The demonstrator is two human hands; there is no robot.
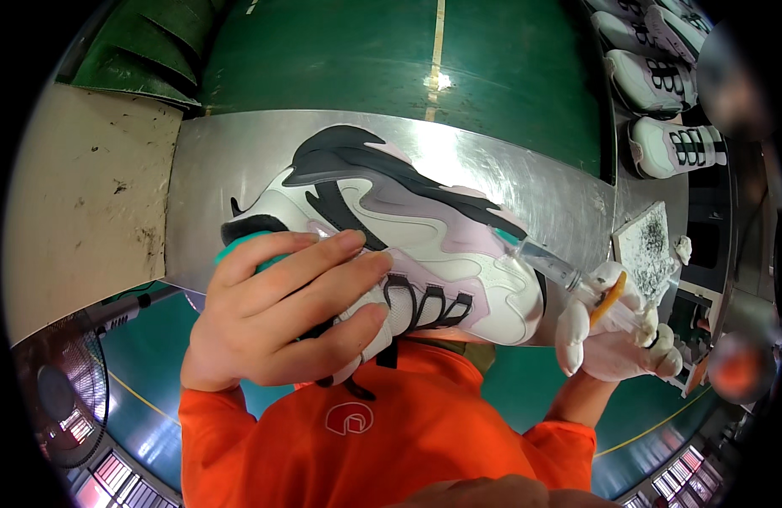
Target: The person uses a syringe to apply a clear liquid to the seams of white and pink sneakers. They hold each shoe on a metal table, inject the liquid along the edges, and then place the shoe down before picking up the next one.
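Note:
A large sneaker (pixel 425 224) in white, pale lilac and black lies on its side before me, its sole turned away and its black laces toward me. My bare left hand (pixel 281 313) is closed over the ankle opening and tongue, steadying it. Something teal shows inside the collar under that hand. In a white glove, my right hand (pixel 615 330) grips a clear syringe (pixel 550 266). A green tip on the syringe points at the seam between upper and sole near the toe; whether it touches I cannot tell. An orange band circles one gloved finger.
The sneaker rests on a shiny metal bench (pixel 217 182). A beige board (pixel 90 186) adjoins it at left, below green folded sheets (pixel 145 51). Several similar sneakers (pixel 666 148) stand at far right, near a speckled white block (pixel 643 250). A fan (pixel 57 389) stands lower left.

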